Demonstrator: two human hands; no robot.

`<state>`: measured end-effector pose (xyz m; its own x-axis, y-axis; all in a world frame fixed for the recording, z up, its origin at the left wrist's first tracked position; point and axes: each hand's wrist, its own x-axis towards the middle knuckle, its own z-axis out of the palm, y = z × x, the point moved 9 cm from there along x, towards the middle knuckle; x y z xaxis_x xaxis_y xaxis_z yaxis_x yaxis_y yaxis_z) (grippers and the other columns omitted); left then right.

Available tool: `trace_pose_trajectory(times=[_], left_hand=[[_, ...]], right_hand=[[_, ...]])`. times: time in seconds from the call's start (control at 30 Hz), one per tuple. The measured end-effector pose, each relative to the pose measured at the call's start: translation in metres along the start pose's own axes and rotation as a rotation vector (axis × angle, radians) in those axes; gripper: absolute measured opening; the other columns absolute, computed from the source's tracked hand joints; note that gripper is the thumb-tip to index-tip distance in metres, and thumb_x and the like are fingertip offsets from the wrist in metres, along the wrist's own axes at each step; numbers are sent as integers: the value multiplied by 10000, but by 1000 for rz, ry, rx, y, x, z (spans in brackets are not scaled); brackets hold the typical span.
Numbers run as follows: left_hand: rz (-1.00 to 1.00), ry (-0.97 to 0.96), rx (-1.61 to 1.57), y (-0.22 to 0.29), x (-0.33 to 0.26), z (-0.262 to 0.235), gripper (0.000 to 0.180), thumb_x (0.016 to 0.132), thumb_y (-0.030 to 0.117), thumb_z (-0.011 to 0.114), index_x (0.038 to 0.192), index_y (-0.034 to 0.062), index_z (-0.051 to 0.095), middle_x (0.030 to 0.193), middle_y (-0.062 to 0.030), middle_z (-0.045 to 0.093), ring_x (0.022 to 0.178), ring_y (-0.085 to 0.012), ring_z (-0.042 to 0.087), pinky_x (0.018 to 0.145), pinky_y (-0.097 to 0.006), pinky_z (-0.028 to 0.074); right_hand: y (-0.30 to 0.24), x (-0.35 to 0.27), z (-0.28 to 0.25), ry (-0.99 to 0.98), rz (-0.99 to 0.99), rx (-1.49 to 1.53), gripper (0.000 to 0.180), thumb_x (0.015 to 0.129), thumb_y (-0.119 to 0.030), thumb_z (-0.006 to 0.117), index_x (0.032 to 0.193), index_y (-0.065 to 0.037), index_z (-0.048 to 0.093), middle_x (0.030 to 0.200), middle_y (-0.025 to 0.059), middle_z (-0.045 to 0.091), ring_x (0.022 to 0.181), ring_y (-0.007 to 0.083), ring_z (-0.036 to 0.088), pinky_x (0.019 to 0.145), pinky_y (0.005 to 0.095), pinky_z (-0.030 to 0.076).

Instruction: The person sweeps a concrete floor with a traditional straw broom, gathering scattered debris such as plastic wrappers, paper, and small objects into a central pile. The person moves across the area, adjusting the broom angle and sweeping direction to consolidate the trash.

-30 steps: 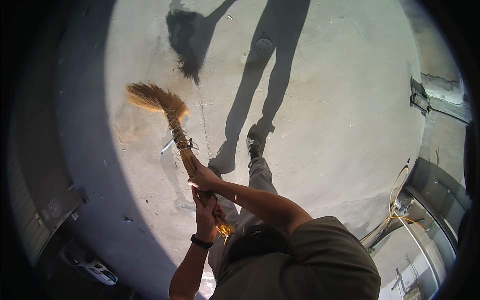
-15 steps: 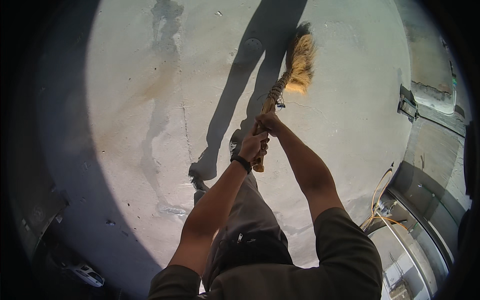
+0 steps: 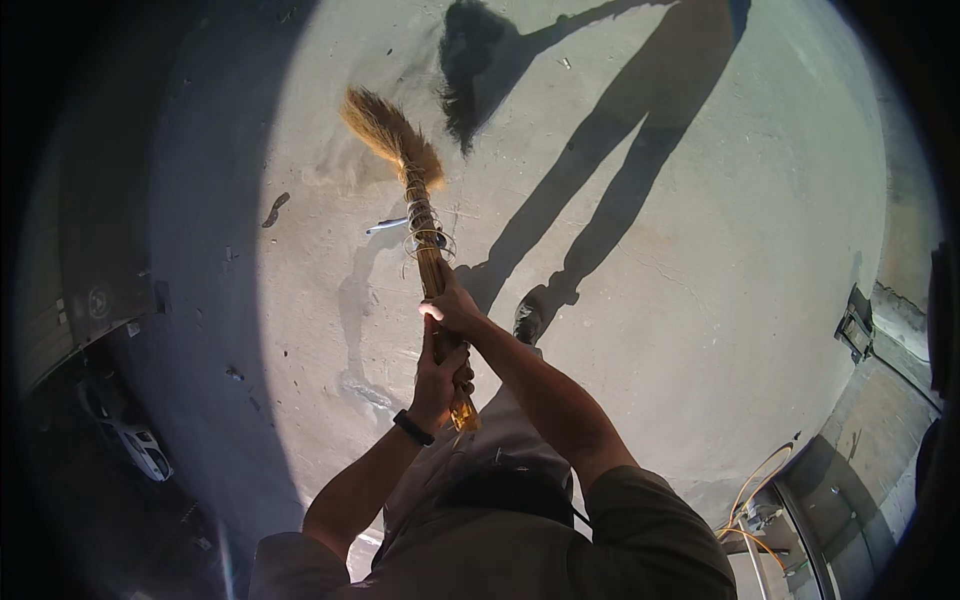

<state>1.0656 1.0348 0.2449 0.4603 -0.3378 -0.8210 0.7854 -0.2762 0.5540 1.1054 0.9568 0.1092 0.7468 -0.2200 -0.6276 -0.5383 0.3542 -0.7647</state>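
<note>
Sunlit concrete floor lies under the straw broom; a person's shadow falls right of the broom; the right grip clamps the broom's mid-handle; the left grip clamps it nearer the butt; a black wristband sits left of that butt.

I wear a dark grey-green shirt whose short, plain sleeves leave my forearms bare. Round the left one sits a flat black wristband. My left hand and right hand are bare too. My trousers are grey, nearly black toward the top, and one dark shoe shows beyond them.
</note>
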Motion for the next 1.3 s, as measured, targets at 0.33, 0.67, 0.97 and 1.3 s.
trace_pose_trajectory(times=[0.33, 0.67, 0.97, 1.3], left_hand=[[-541, -539, -250, -113, 71, 93, 368, 890, 93, 645, 1185, 41, 429, 790, -90, 600, 646, -201, 629, 565, -346, 555], [-267, 171, -182, 109, 102, -303, 292, 923, 73, 553, 1190, 157, 467, 809, -47, 546, 597, -112, 542, 500, -255, 483], [-37, 5, -107, 185, 95, -212, 641, 931, 102, 565, 1453, 241, 220, 864, -49, 565, 632, -141, 566, 557, -297, 537], [-385, -679, -68, 119, 226, 164, 730, 922, 63, 593, 1497, 211, 168, 774, -62, 576, 545, -151, 548, 488, -330, 502]], right_hand=[[87, -96, -178, 538, 434, 192, 696, 741, -73, 666, 1328, -85, 293, 935, 132, 528, 712, 223, 585, 566, 377, 526], [-16, 194, 313, -377, -25, 69, 216, 797, -195, 697, 773, 20, 700, 831, 185, 678, 835, 252, 669, 695, 404, 527], [-135, 183, 217, -22, 23, -101, 1074, 691, -232, 770, 1550, -44, 154, 1213, 276, 608, 1097, 374, 623, 889, 406, 509], [-112, 104, -257, 656, 267, 178, 673, 755, -57, 671, 1313, -41, 294, 928, 168, 566, 659, 262, 633, 507, 390, 558]])
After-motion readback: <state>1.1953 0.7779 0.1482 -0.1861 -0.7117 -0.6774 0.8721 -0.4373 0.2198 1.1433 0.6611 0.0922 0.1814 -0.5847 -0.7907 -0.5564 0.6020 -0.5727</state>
